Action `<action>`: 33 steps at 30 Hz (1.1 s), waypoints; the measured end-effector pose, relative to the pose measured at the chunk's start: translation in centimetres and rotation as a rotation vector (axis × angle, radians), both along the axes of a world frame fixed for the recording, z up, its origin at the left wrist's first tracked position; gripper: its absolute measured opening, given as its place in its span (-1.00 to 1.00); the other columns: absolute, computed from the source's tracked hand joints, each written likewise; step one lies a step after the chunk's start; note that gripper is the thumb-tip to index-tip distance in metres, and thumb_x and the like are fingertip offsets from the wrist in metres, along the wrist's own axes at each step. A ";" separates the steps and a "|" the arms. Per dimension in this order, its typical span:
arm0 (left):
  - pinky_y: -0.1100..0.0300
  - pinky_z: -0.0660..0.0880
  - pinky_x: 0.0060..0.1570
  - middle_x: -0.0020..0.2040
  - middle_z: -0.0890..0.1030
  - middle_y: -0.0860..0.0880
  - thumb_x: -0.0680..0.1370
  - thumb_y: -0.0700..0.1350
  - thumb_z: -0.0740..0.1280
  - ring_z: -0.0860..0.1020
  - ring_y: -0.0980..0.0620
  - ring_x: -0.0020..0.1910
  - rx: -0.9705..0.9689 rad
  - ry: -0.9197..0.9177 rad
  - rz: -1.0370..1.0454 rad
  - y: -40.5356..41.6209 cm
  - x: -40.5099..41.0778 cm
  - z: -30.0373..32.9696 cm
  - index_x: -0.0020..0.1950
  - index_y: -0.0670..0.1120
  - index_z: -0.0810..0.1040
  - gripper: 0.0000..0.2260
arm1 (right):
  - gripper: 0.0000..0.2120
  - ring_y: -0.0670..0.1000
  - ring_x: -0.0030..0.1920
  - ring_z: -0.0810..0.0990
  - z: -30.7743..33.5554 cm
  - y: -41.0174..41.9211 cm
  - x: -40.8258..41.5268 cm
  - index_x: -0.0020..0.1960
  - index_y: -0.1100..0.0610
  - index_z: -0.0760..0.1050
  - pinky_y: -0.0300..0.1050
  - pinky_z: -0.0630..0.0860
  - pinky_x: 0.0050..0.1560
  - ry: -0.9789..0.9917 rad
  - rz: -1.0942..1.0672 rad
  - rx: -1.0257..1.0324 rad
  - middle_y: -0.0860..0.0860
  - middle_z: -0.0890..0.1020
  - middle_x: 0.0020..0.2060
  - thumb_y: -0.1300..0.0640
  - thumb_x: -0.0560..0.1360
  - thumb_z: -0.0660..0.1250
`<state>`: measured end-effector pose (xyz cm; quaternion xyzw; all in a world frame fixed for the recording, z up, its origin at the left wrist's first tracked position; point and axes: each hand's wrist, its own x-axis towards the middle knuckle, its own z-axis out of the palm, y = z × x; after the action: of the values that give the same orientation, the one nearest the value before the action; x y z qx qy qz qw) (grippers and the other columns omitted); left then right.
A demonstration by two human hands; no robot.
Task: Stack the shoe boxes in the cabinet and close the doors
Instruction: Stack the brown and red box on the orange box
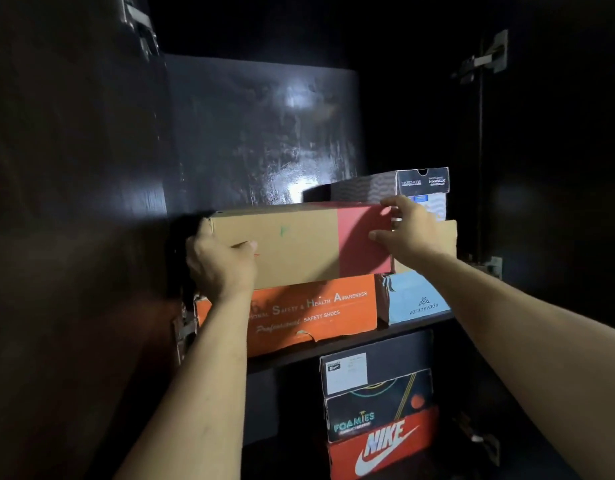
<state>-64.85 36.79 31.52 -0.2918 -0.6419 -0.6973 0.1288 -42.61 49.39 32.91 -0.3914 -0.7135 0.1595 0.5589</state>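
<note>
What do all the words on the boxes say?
"Safety & Health Awareness", "Safety Shoes": orange box.
"veranevada": light blue box.
"Skechers", "Go Walk": grey box.
"Foamies": black box.
"Nike": red box.
White label on the dark box: too small to read.
Brown box in both hands: no readable words.

2 bare forearms — no sleeves, left grip (pixel 220 268) and right grip (pixel 411 233) ungloved.

The matt tan-and-red cardboard box (pixel 299 244) sits before the glossy, streaked dark cabinet back panel (pixel 257 133); the hinges (pixel 486 58) are shiny metal.
</note>
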 end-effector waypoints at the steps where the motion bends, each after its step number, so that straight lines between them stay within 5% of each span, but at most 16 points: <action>1: 0.04 0.53 0.07 0.10 0.63 -0.12 0.26 -0.16 0.59 0.58 -0.17 0.10 0.002 -0.005 -0.006 0.4 -0.5 -0.3 0.15 -0.05 0.58 -0.52 | -0.49 0.09 0.11 0.62 -0.1 0.5 -0.7 0.19 0.08 0.53 0.01 0.55 0.16 0.017 0.015 -0.007 0.12 0.64 0.09 0.30 0.29 0.56; 7: 0.13 0.58 0.03 -0.01 0.68 0.00 0.27 -0.29 0.54 0.63 0.01 -0.07 -0.022 -0.044 -0.150 1.6 -3.4 -1.9 0.17 -0.01 0.57 -0.50 | -0.48 0.06 0.12 0.63 0.1 2.8 -3.3 0.15 0.08 0.55 -0.01 0.56 0.17 0.000 -0.006 -0.011 0.13 0.66 0.09 0.30 0.24 0.60; 22: 0.00 0.51 0.23 0.23 0.61 -0.03 0.13 -0.07 0.52 0.59 -0.03 0.16 -0.054 -0.044 -0.273 3.2 -4.6 -2.5 0.46 -0.04 0.33 -0.10 | -0.40 0.18 0.11 0.58 -0.8 4.3 -4.8 0.39 0.05 0.31 -0.02 0.52 0.10 -0.270 -0.071 -0.043 0.16 0.61 0.13 0.22 0.43 0.46; 26: 0.04 0.34 0.40 0.47 0.38 -0.09 0.31 -0.17 0.56 0.41 -0.05 0.39 -0.121 -0.035 -0.256 2.2 -3.5 -2.4 0.58 -0.07 0.06 -0.02 | -0.13 0.20 0.20 0.56 -1.2 3.9 -4.5 0.54 -0.02 0.06 0.08 0.53 0.18 -0.363 -0.013 -0.093 0.20 0.56 0.24 0.25 0.40 0.47; 29: -0.13 0.07 0.50 0.60 -0.02 -0.14 0.36 -0.10 0.55 0.08 -0.12 0.56 -0.217 -0.006 -0.170 1.2 -2.0 -2.1 0.59 -0.09 -0.08 0.01 | -0.01 0.16 0.19 0.57 -1.5 3.5 -3.7 0.57 -0.06 -0.09 0.07 0.54 0.17 -0.407 0.027 -0.114 0.13 0.58 0.23 0.24 0.38 0.48; 31: -0.23 -0.07 0.48 0.60 -0.14 -0.15 0.40 -0.08 0.51 -0.08 -0.16 0.57 -0.257 0.060 -0.078 0.6 0.2 -2.3 0.59 -0.09 -0.05 -0.05 | -0.08 0.13 0.14 0.62 -1.5 2.6 -2.6 0.52 -0.01 0.01 0.09 0.58 0.10 -0.400 0.069 -0.110 0.06 0.63 0.15 0.27 0.36 0.48; 33: -0.18 -0.11 0.50 0.59 -0.02 -0.18 0.41 -0.11 0.47 -0.07 -0.16 0.57 -0.221 0.217 -0.023 0.5 3.2 -2.9 0.56 -0.12 0.11 -0.18 | -0.25 0.09 0.10 0.63 -1.3 0.8 -0.8 0.43 0.08 0.18 -0.02 0.59 0.05 -0.431 0.055 -0.095 0.00 0.64 0.10 0.27 0.37 0.49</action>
<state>-61.67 37.28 28.59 -0.3851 -0.6937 -0.5882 0.1563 -43.42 50.20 31.62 -0.4228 -0.8186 0.1206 0.3697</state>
